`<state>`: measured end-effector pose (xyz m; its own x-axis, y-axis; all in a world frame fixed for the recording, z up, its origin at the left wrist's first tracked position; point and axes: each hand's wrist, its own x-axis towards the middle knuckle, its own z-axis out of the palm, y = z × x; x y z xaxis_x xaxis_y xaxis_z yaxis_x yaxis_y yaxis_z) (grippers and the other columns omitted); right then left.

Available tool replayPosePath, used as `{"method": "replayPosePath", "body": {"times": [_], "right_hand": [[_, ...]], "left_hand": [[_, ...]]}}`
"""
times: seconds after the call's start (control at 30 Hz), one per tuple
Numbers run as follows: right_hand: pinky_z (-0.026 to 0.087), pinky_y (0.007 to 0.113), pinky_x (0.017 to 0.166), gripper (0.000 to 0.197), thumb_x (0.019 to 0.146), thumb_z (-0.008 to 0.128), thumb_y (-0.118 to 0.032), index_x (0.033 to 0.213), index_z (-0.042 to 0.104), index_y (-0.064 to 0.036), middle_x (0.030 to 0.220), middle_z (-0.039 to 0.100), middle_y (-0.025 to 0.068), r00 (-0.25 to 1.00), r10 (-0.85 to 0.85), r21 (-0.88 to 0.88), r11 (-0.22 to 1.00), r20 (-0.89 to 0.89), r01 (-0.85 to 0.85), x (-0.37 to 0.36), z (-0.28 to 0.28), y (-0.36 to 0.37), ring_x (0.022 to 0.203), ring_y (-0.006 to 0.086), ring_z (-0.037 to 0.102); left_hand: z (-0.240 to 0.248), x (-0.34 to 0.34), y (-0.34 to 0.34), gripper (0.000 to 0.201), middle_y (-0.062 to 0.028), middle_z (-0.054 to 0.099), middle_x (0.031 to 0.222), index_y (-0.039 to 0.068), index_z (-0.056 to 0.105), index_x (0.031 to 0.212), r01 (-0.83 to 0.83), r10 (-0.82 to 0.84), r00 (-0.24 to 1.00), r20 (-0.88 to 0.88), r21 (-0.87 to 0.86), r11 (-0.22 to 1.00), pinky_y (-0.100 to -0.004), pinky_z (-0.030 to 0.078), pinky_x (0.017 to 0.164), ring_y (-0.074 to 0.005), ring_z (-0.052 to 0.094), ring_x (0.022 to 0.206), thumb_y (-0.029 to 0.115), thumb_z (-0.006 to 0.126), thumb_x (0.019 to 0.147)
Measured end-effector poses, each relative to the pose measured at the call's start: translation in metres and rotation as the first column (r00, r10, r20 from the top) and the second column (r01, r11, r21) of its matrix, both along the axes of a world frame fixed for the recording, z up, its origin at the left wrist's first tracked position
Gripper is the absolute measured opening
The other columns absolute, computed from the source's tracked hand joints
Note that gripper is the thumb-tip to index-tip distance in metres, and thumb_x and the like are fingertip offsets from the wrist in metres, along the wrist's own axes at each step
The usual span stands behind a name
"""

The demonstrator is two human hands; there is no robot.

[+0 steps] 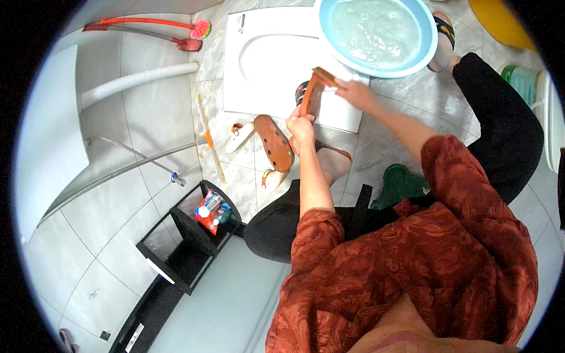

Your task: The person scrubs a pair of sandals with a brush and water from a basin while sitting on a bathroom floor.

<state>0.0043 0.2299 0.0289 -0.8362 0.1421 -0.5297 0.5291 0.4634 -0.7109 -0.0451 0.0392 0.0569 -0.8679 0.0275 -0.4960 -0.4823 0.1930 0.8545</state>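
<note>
Above the squat toilet (235, 94), my left hand (301, 126) is closed round one end of a brown-soled sandal (312, 101) with a dark strap, tilted on its edge. My right hand (356, 95) grips a brown scrubbing brush (323, 76), whose head meets the upper end of the sandal. Beyond my hands, a light blue basin (431, 44) holds cloudy water. On the floor left of my left hand lies a brown clog (273, 144) with holes. Beside it are two white sandals, one farther (239, 136) and one nearer (272, 179), partly covered by the clog.
A black shelf (191, 244) with bottles and packets (213, 212) stands at the left. An orange stick (210, 138) lies along the wall near a hose (159, 156). A green stool-like object (400, 185) is beneath me; a yellow object (506, 23) sits at the far right.
</note>
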Motion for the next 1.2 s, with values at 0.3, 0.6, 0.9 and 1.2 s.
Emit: {"method": "replayPosePath", "body": {"times": [0.3, 0.6, 0.9, 1.2], "right_hand": [[0.047, 0.044, 0.069, 0.044, 0.085, 0.046, -0.04, 0.125, 0.046, -0.0207, 0.08, 0.062, 0.0175, 0.946, 0.104, 0.026, 0.995, -0.308, -0.101, 0.043, 0.011, -0.066, 0.077, 0.0338, 0.061], [0.047, 0.042, 0.072, 0.049, 0.088, 0.041, -0.047, 0.132, 0.038, -0.0266, 0.091, 0.061, 0.0185, 0.994, -0.038, 0.22, 0.975, 0.103, 0.015, -0.013, -0.038, -0.009, 0.086, 0.0318, 0.06], [0.048, 0.041, 0.061, 0.037, 0.087, 0.045, -0.033, 0.118, 0.045, -0.014, 0.07, 0.059, 0.0139, 0.995, -0.099, 0.194, 0.976, -0.027, 0.102, -0.026, -0.053, -0.029, 0.07, 0.0286, 0.061], [0.048, 0.042, 0.064, 0.031, 0.088, 0.044, -0.036, 0.106, 0.051, -0.0114, 0.083, 0.06, 0.0164, 0.99, 0.118, 0.243, 0.965, -0.083, -0.094, 0.02, -0.022, -0.037, 0.078, 0.0306, 0.061]], "left_hand": [[-0.026, 0.007, -0.027, 0.017, -0.0139, 0.058, 0.078, -0.008, 0.053, 0.069, -0.676, 0.633, 0.705, 0.32, 0.033, 0.736, -0.0387, 0.05, 0.056, -0.027, 0.058, 0.064, -0.008, 0.053, 0.052], [-0.05, 0.017, -0.052, 0.015, -0.0119, 0.055, 0.073, -0.006, 0.047, 0.06, -0.721, 0.725, 0.623, 0.295, -0.143, 0.678, -0.0385, 0.045, 0.05, -0.0266, 0.054, 0.061, -0.009, 0.052, 0.046], [-0.036, 0.021, -0.026, 0.017, -0.0102, 0.053, 0.064, -0.001, 0.039, 0.046, -0.692, 0.741, 0.65, 0.172, -0.27, 0.67, -0.0366, 0.041, 0.045, -0.0236, 0.052, 0.054, -0.013, 0.051, 0.048], [-0.042, 0.017, -0.049, 0.019, -0.0093, 0.052, 0.063, -0.001, 0.039, 0.047, -0.68, 0.752, 0.652, 0.101, -0.361, 0.638, -0.0374, 0.038, 0.044, -0.022, 0.051, 0.054, -0.012, 0.053, 0.053]]}}
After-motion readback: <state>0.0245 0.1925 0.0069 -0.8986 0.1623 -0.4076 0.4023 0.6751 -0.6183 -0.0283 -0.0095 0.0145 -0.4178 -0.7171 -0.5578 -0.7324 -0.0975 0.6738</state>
